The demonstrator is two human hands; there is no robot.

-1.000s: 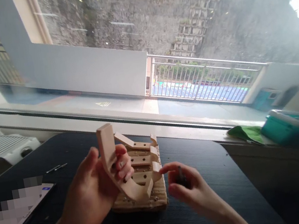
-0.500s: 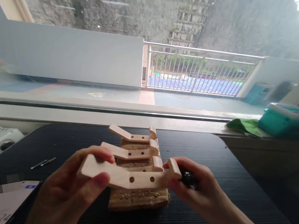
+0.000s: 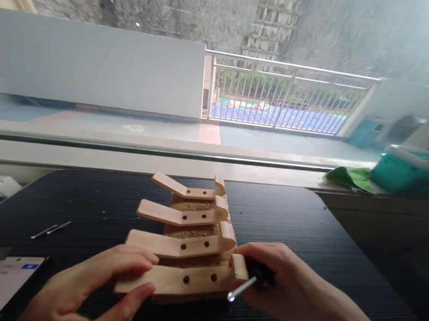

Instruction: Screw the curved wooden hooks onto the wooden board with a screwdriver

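A pale wooden hook (image 3: 169, 280) with two holes lies across the near end of a rough wooden board (image 3: 180, 297). My left hand (image 3: 92, 292) has its thumb and fingers on either side of the hook's left end. Behind it, several similar hooks (image 3: 190, 244) sit in a row on the board, with dark spots in their holes. My right hand (image 3: 289, 280) is closed round the black handle of a screwdriver (image 3: 243, 289), whose metal shaft points left. Its fingers are beside the curled right end of the near hook.
The board rests on a black table (image 3: 312, 243). At the left are a phone (image 3: 8, 285) and thin metal bits (image 3: 58, 228). A green cloth (image 3: 350, 179) and a teal box (image 3: 415, 169) stand on the sill at right, below the window.
Both hands have lowered the near hook from above the board onto its near end. The screwdriver's shaft has come into view, pointing left from my right hand.
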